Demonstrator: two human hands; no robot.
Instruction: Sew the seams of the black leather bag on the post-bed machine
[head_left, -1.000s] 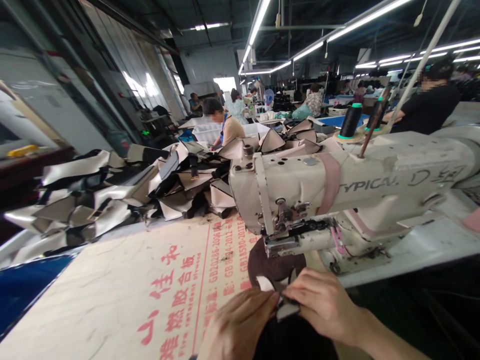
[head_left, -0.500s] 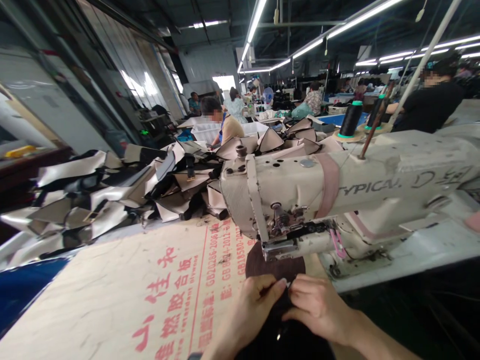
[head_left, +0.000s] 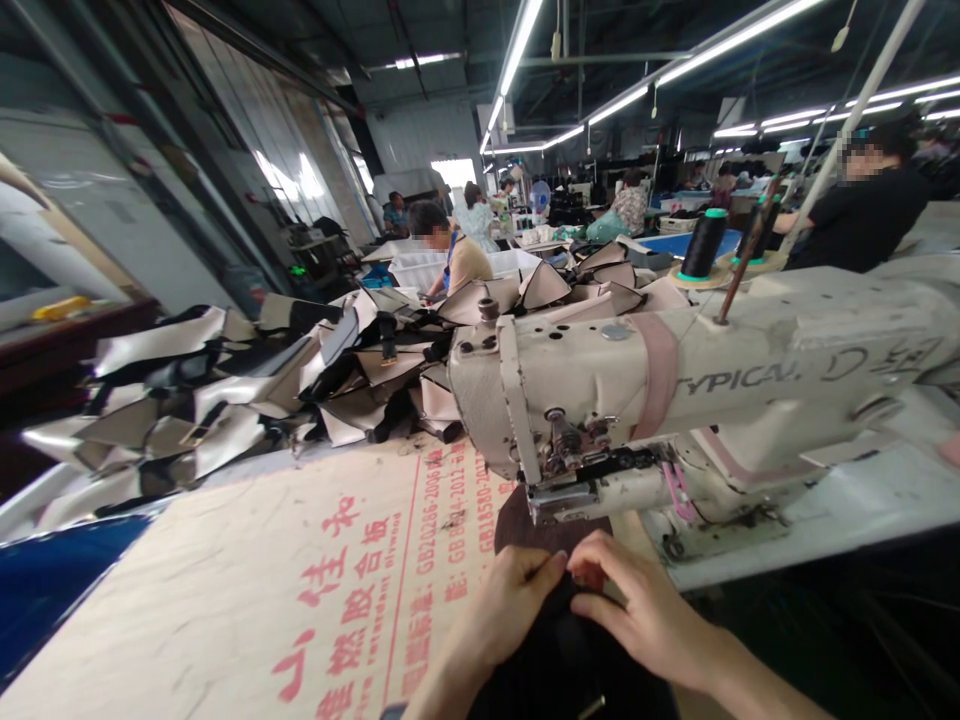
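A dark brown and black fabric piece point(head_left: 551, 530) extends from beneath the needle area of the white sewing machine point(head_left: 585, 375) toward me. My left hand point(head_left: 514, 600) pinches its edge between thumb and fingertips, just in front of the machine's head. Close beside it, my right hand point(head_left: 637, 600) has thumb and bent fingers closed at the same edge; exactly what lies between those fingers is partly hidden. Black material, with a small shiny metal bit point(head_left: 592, 708) on it, hangs below both hands.
Printed plywood point(head_left: 360, 590) forms the work surface on the left. Behind it lies a heap of beige and black sewn pieces point(head_left: 232, 375). Black thread cones point(head_left: 703, 247) stand behind the machine. A co-worker in a black shirt point(head_left: 859, 215) is at the right; several others work farther back.
The fingers of my right hand have lifted and shifted slightly along the edge. The shiny bit on the black material has moved down and right. My view has shifted a little.
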